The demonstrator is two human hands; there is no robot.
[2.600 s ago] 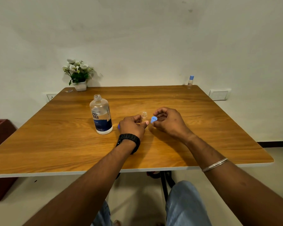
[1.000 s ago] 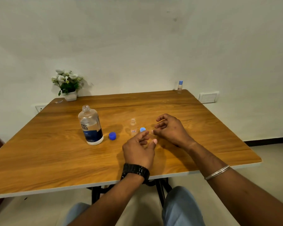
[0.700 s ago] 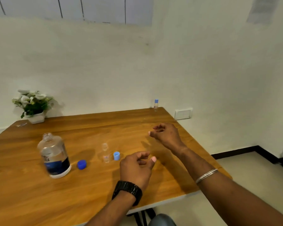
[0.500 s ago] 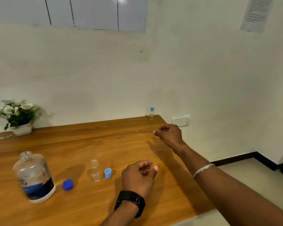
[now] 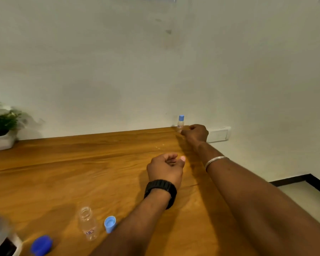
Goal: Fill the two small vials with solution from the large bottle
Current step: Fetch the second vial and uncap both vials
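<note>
Now the right hand (image 5: 195, 133) is reaching the capped vial (image 5: 180, 123) at the far corner of the table (image 5: 81, 163), against the wall — a second ago that hand was hovering over the middle of the tabletop, well short of it. The fingers are curling around the vial's lower body and appear to be touching it, though whether they are actually gripping is something I cannot tell from here. For the task, I judge this means the second vial is being fetched so it can be uncapped like the first.

The open vial (image 5: 87, 223) is standing near the front edge, its light-blue cap (image 5: 110, 224) lying just beside it, and neither has moved. The left hand (image 5: 165, 169) is resting loosely curled and holding nothing. The large bottle (image 5: 0, 235) is slipping out of view at the lower left as the head is turning right, its dark-blue cap (image 5: 41, 245) lying near it.

Writing is scarce — the open vial is wearing a small sticker, too blurred to read.
</note>
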